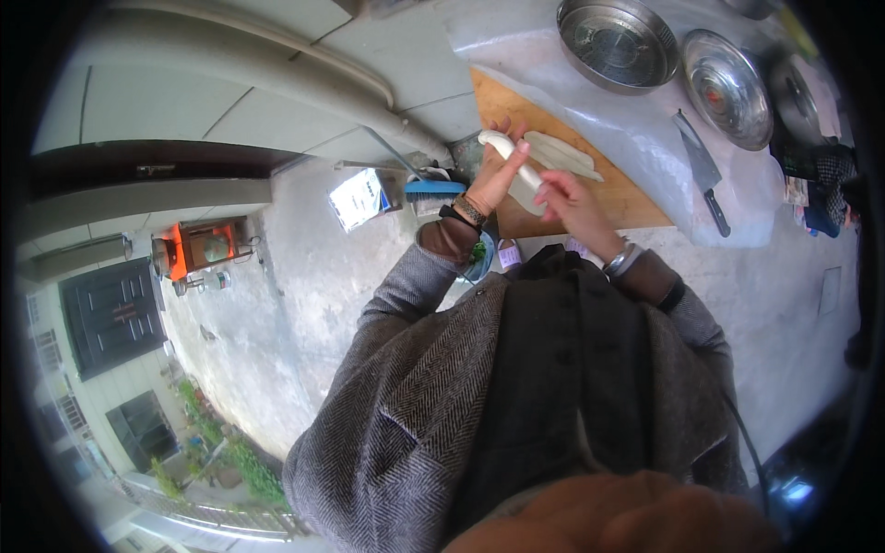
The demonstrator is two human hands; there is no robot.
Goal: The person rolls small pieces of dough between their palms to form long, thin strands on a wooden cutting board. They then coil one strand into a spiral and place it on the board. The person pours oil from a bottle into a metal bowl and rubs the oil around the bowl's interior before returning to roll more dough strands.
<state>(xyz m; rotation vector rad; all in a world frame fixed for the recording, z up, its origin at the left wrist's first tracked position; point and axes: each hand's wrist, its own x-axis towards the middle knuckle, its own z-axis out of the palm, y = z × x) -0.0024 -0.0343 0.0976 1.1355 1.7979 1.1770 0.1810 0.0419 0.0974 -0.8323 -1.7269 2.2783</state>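
— Blurred skin (608,521), cut off at the lower edge, then a herringbone jacket (415,415).
— And the hands?
— Over the wooden board (636,207), left hand (495,177) clasps and right hand (573,205) pinches a pale dough-like strip (500,141); some fingers are hidden.
— Around it?
— Plastic sheeting (636,138) right of the board; concrete floor (267,323) left, dark door (115,318) farthest.

You stand at what looks like a home, in a concrete-floored yard doing kitchen duty: a board (636,208) lies beneath your fingers (559,182), with a knife (698,164), pan (616,48) and lid (728,89) to their right. Well to their left, a double door (111,315), plants (251,468) and a railing (263,523) edge the floor (286,276).
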